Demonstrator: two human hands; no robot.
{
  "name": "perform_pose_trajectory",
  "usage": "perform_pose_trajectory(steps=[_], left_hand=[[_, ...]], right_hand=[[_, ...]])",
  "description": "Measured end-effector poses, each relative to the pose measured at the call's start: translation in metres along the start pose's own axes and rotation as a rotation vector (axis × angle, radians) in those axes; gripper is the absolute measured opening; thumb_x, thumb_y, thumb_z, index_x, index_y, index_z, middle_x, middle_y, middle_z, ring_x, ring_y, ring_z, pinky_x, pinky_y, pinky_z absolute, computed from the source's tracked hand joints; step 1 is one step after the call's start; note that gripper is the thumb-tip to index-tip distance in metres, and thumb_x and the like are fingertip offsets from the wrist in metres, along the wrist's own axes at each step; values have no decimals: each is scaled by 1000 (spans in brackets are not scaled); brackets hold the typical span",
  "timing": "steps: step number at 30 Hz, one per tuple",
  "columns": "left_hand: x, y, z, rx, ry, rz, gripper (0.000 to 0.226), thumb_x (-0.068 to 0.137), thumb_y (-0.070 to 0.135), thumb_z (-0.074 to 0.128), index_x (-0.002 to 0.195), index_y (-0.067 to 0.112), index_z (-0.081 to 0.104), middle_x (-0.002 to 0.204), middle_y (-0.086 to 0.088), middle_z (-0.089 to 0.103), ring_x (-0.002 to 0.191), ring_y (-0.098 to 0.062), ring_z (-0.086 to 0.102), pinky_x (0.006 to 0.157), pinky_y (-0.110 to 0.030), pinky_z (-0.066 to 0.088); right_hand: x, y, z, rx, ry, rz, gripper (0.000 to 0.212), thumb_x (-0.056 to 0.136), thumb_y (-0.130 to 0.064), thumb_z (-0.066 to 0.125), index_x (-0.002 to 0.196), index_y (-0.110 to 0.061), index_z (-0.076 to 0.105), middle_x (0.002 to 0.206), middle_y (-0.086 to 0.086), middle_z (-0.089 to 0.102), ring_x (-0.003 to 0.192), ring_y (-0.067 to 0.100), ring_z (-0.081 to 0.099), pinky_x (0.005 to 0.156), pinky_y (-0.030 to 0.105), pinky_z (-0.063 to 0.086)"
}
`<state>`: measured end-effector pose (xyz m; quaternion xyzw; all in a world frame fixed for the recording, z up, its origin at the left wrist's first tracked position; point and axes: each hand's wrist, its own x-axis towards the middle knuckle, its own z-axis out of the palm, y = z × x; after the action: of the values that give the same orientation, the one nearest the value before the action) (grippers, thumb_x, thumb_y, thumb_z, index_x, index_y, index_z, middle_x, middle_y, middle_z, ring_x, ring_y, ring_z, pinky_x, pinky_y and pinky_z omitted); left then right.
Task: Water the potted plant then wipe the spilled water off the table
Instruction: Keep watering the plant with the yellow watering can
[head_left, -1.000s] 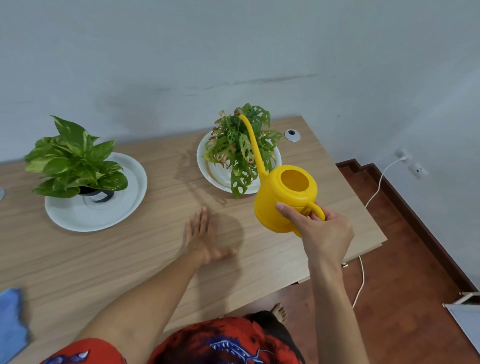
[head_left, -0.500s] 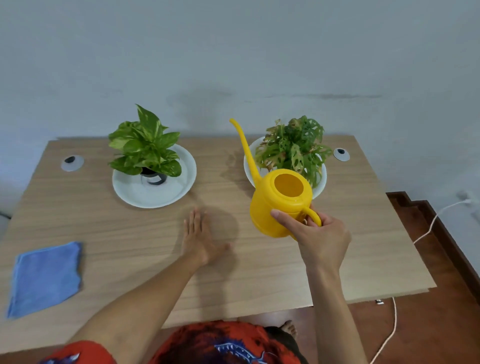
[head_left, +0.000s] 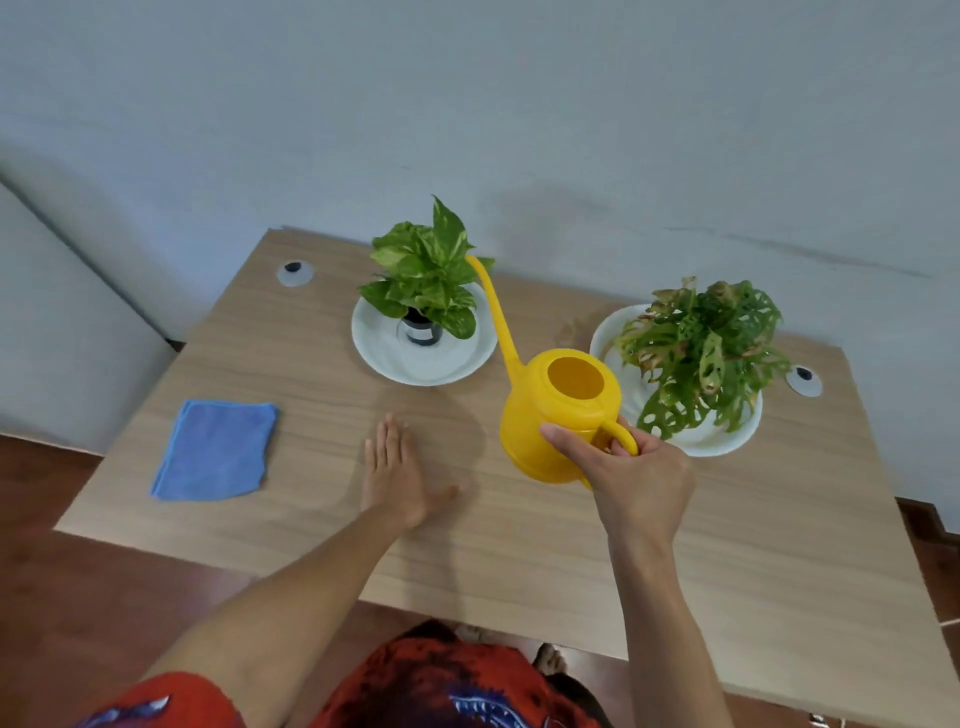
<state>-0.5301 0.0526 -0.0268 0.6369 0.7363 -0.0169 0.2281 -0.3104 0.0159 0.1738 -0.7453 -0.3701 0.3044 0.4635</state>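
My right hand grips the handle of a yellow watering can, held above the wooden table. Its long thin spout points up and left, the tip beside the leaves of a green pothos plant in a dark pot on a white plate. A second plant with holed leaves stands on another white plate at the right. My left hand lies flat on the table, fingers apart. A folded blue cloth lies at the table's left. A faint wet mark shows between the plates.
Two round cable grommets sit in the table's far corners, one at the left and one at the right. The table stands against a pale wall. Brown floor shows at both sides.
The view has swung left, bringing the blue cloth and left table edge into sight. The can has moved left from the holed-leaf plant; its spout now reaches the pothos. My left hand stays flat.
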Motion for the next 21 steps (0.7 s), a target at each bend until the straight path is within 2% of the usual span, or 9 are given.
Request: perform_pose_trajectory(steps=[3,5,7,11,14,17,19,21], left_hand=[[-1,-7,2,-42,-40,-62,133,75,82,60,160,4,-7,165,-18,-26,154,-30,-24,125,-46,-12],[0,-12,2,-31,-84,-98,138,72,84,60,159,6,-12,163,-17,-31,152,-29,-27,125,-46,-13],[0,-15,4,-2,-131,-113,139,72,84,59,158,7,-18,160,-18,-36,150,-28,-32,124,-46,-15],[2,-16,4,18,-182,-117,144,69,90,54,155,8,-27,154,-17,-45,145,-28,-40,123,-47,-19],[0,-15,3,23,-213,-127,149,64,96,49,151,8,-33,151,-16,-50,141,-27,-45,120,-47,-24],[0,-14,1,17,-238,-124,148,64,97,47,150,8,-35,149,-16,-53,139,-28,-48,120,-47,-25],[0,-14,-1,11,-249,-126,148,64,97,48,150,9,-36,148,-15,-53,139,-28,-49,119,-48,-25],[-1,-13,-3,5,-262,-129,149,64,95,50,150,9,-36,148,-15,-53,138,-28,-49,119,-48,-26]], right_hand=[[0,-5,6,-34,-17,-7,39,43,-46,98,60,-26,69,75,-3,76,66,-2,65,66,33,57],[1,-7,9,-46,-24,-33,48,45,-47,97,54,-14,63,51,-16,58,48,2,51,53,27,45],[3,-8,11,-68,-33,-48,51,46,-46,98,49,-17,56,42,-17,46,41,4,43,50,22,36],[3,-11,15,-66,-41,-52,41,47,-45,98,61,-18,69,61,-12,61,48,-1,53,54,21,40],[3,-13,19,-70,-54,-55,39,49,-44,97,56,-22,66,45,-19,56,47,1,53,54,24,42],[3,-14,21,-66,-60,-52,44,48,-44,97,53,-16,64,45,-19,55,46,5,49,53,26,42],[2,-15,23,-58,-58,-41,45,47,-45,97,57,-12,68,58,-15,66,53,7,55,55,28,47],[0,-18,24,-62,-66,-35,39,47,-44,97,58,-19,69,69,-9,72,57,4,61,58,30,51]])
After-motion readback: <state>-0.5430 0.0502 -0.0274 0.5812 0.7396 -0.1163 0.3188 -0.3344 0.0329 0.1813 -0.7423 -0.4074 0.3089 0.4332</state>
